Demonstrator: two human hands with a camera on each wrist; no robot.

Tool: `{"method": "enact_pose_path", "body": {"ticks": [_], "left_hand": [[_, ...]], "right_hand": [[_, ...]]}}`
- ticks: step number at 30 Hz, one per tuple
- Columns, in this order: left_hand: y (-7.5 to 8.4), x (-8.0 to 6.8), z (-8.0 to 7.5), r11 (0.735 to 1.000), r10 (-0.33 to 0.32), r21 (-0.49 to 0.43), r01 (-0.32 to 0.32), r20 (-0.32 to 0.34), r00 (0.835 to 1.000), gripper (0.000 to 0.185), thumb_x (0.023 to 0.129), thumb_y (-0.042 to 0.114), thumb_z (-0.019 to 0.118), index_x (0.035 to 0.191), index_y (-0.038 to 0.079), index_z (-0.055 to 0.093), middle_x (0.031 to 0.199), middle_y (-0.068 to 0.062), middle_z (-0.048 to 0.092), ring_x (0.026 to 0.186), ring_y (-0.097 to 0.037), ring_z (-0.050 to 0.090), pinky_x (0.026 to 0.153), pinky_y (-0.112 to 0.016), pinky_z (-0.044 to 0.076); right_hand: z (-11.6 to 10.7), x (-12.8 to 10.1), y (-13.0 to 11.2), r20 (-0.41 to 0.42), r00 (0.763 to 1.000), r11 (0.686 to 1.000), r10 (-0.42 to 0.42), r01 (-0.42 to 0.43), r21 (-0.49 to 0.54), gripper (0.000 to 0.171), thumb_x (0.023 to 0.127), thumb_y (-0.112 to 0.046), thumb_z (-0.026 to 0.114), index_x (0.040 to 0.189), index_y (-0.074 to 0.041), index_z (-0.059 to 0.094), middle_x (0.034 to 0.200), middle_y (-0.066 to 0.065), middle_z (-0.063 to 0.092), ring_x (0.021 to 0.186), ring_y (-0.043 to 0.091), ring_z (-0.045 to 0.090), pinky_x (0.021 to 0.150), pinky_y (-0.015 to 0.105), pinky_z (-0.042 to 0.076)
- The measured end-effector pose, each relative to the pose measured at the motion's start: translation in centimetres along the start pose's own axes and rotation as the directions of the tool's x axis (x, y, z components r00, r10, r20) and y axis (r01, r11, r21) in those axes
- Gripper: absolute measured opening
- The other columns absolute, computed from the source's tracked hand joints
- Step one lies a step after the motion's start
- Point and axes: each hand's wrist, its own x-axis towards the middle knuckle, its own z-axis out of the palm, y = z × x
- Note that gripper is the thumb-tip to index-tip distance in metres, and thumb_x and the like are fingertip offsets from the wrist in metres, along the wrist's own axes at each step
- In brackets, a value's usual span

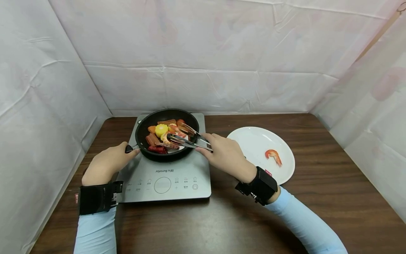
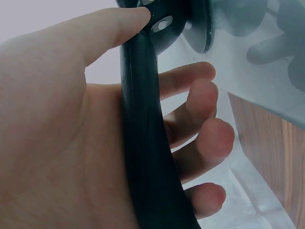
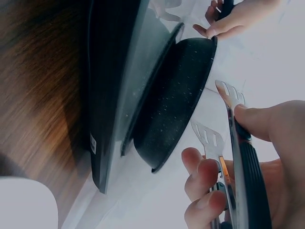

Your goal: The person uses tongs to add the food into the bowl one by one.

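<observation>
While the head view looks down, the left hand (image 1: 106,164) holds the pan handle (image 1: 129,148); the right hand (image 1: 226,155) holds tongs (image 1: 187,137) over food in the pan (image 1: 167,134) on the cooktop (image 1: 165,176). A shrimp (image 1: 273,156) lies on the white plate (image 1: 253,141) on the counter (image 1: 317,197).

At the left wrist, fingers (image 2: 200,119) curl round that handle (image 2: 143,143).

At the right wrist, the grip pinches the tongs (image 3: 233,143), tips slightly apart, beside the pan (image 3: 176,100).

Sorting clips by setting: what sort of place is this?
Likely a staged cooking booth: an induction cooktop on a wooden table, a frying pan of food, and plain white sheeting all around.
</observation>
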Motion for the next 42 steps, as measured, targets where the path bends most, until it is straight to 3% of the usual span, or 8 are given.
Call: {"method": "enact_pose_path", "body": {"ticks": [9,18,22,26,29,33,38,42], "left_hand": [[-0.2,0.0,-0.2,1.0,0.023,0.007,-0.023,-0.009,1.0,0.09,0.106,0.06,0.03,0.155,-0.015,0.02,0.145,-0.042,0.044,0.128,-0.059,0.05,0.1,-0.071,0.044],[-0.3,0.2,-0.1,1.0,0.017,0.006,-0.017,-0.004,1.0,0.09,0.106,0.06,0.031,0.154,-0.015,0.021,0.146,-0.043,0.042,0.128,-0.058,0.051,0.099,-0.071,0.044],[-0.3,0.2,0.0,1.0,0.024,0.005,-0.024,0.0,1.0,0.091,0.106,0.061,0.031,0.155,-0.015,0.02,0.147,-0.043,0.041,0.129,-0.059,0.049,0.098,-0.07,0.046],[-0.3,0.3,0.0,1.0,0.02,0.003,-0.02,-0.004,1.0,0.09,0.106,0.06,0.031,0.155,-0.015,0.02,0.148,-0.043,0.039,0.13,-0.06,0.048,0.099,-0.071,0.045],[-0.3,0.3,0.1,1.0,0.016,0.003,-0.016,-0.007,1.0,0.089,0.106,0.059,0.032,0.155,-0.014,0.02,0.147,-0.043,0.041,0.129,-0.06,0.049,0.098,-0.071,0.046],[-0.3,0.2,0.2,1.0,0.015,-0.003,-0.015,-0.003,1.0,0.089,0.106,0.059,0.032,0.155,-0.014,0.02,0.146,-0.043,0.042,0.127,-0.06,0.051,0.096,-0.07,0.047],[-0.3,0.2,0.2,1.0,0.011,-0.002,-0.011,-0.005,1.0,0.088,0.106,0.059,0.033,0.155,-0.014,0.02,0.147,-0.043,0.041,0.128,-0.06,0.05,0.096,-0.07,0.047],[-0.2,0.3,0.3,1.0,0.007,0.009,-0.007,-0.012,1.0,0.087,0.106,0.058,0.034,0.154,-0.015,0.022,0.148,-0.043,0.039,0.129,-0.061,0.048,0.096,-0.07,0.047]], "right_hand": [[-1.7,-2.0,1.5,-0.021,0.999,0.999,0.045,-0.045,0.01,0.049,0.098,-0.051,0.063,0.137,-0.02,0.062,0.108,0.0,0.073,0.079,0.017,0.065,0.058,0.038,0.05],[-3.7,-4.4,6.7,-0.043,0.989,0.989,0.14,-0.141,-0.041,0.047,0.099,-0.052,0.061,0.134,-0.021,0.062,0.088,-0.004,0.067,0.07,0.015,0.058,0.057,0.035,0.044],[-4.3,-6.3,9.2,-0.029,0.981,0.977,0.191,-0.193,-0.087,0.05,0.1,-0.052,0.06,0.135,-0.017,0.062,0.092,0.0,0.071,0.076,0.018,0.064,0.058,0.039,0.048],[-4.9,-8.2,11.2,0.007,0.969,0.962,0.248,-0.246,-0.115,0.057,0.1,-0.053,0.059,0.139,-0.01,0.061,0.113,0.013,0.075,0.088,0.029,0.073,0.057,0.045,0.052],[-5.2,-9.5,12.5,0.042,0.956,0.951,0.291,-0.285,-0.117,0.061,0.101,-0.053,0.058,0.141,-0.008,0.059,0.121,0.02,0.073,0.086,0.035,0.073,0.052,0.043,0.049],[-5.4,-11.0,14.2,0.064,0.937,0.934,0.344,-0.334,-0.128,0.062,0.1,-0.057,0.056,0.139,-0.009,0.06,0.115,0.023,0.074,0.083,0.037,0.072,0.048,0.038,0.044],[-5.5,-12.7,15.8,0.082,0.917,0.914,0.39,-0.374,-0.16,0.065,0.1,-0.058,0.056,0.139,-0.006,0.058,0.119,0.028,0.07,0.086,0.042,0.071,0.049,0.04,0.045],[-5.5,-13.9,16.7,0.089,0.909,0.907,0.408,-0.392,-0.154,0.065,0.1,-0.059,0.055,0.136,-0.005,0.058,0.113,0.026,0.072,0.078,0.037,0.07,0.047,0.038,0.042]]}}
